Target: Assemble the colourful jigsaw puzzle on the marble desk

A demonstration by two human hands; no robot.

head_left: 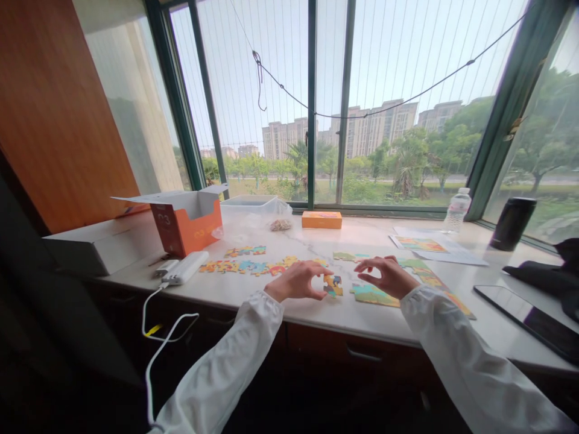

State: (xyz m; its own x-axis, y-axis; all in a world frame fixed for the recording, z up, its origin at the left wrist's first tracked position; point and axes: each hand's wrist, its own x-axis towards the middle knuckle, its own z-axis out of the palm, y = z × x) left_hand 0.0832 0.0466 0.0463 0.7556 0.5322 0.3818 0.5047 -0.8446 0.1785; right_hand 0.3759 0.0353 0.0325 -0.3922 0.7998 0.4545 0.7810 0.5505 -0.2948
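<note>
My left hand point(298, 281) pinches a small cluster of joined puzzle pieces point(333, 285) on the white marble counter point(253, 292), thumb and fingers closed on its left edge. My right hand point(384, 275) hovers just right of that cluster with fingers curled and pinched; what it holds, if anything, is too small to see. Below the right hand lies a joined green and orange puzzle section point(373, 295). A row of loose colourful pieces point(253, 266) stretches to the left of my left hand. Both arms wear white sleeves.
An open orange box point(187, 223) and a white power bank point(185, 267) with cable sit at left. A small orange box point(321, 219), a plastic container point(253, 205), a water bottle point(456, 210), a black cylinder point(512, 223), printed sheets point(418, 244) and a dark tablet point(529, 316) stand around.
</note>
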